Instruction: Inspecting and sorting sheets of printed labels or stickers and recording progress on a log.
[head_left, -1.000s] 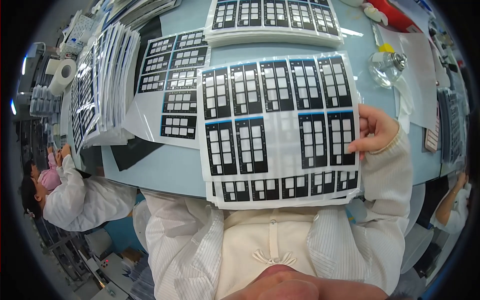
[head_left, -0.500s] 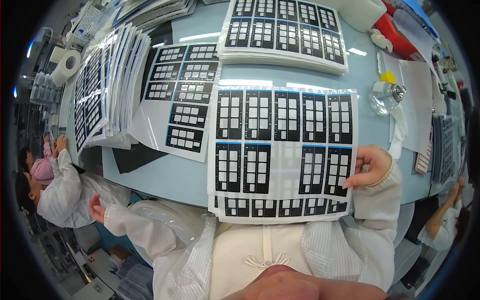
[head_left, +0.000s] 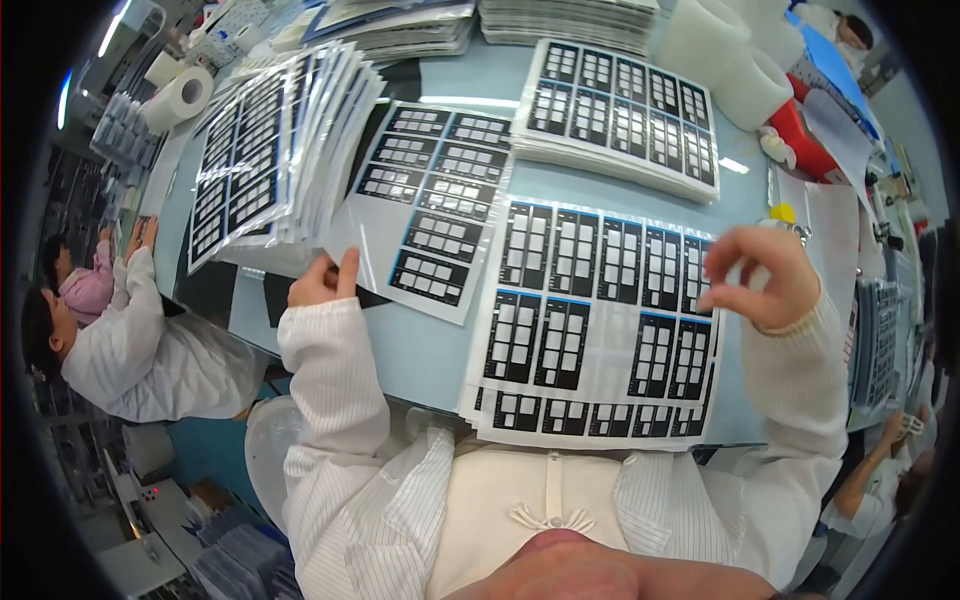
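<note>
This looks like a workshop or factory floor for handwork: matching printed sheets (head_left: pixel 573 240) lie in piles across a broad pale-blue surface (head_left: pixel 415 365), thick white rolls (head_left: pixel 702 45) stand far right, and a white-clad person (head_left: pixel 135 340) at left and another person (head_left: pixel 862 508) at right share the room.

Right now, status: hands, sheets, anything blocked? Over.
Left hand at corner of loose sheet. Right hand open, at near sheets. Their right edge partly hidden.
</note>
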